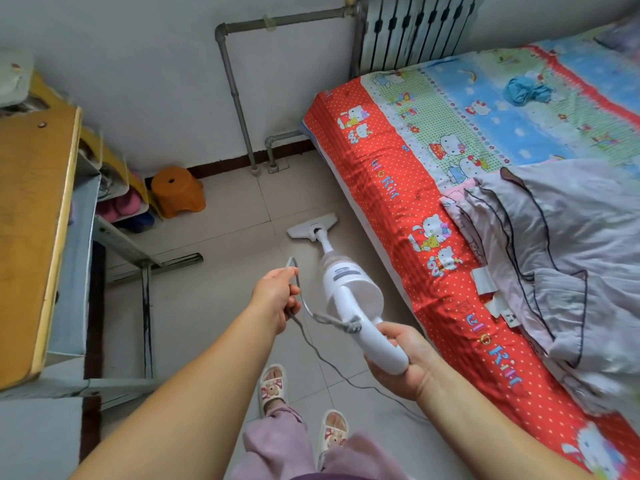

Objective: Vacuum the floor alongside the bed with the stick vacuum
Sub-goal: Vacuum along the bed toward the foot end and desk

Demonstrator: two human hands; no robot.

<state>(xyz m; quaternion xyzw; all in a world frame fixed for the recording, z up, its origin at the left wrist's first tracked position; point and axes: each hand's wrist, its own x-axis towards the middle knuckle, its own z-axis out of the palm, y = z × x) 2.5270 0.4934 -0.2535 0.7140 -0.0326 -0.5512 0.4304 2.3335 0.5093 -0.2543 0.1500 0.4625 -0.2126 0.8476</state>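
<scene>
Right hand (pixel 398 362) grips stick vacuum (pixel 346 289) handle; left hand (pixel 277 299) holds cord (pixel 301 299) — nozzle (pixel 311 226) at 12 o'clock beside bed (pixel 381 188); floor (pixel 214 299) coverage indeterminate.

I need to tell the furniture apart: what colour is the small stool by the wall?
Orange: the stool, seen in the head view, stands on the floor against the wall.
</scene>
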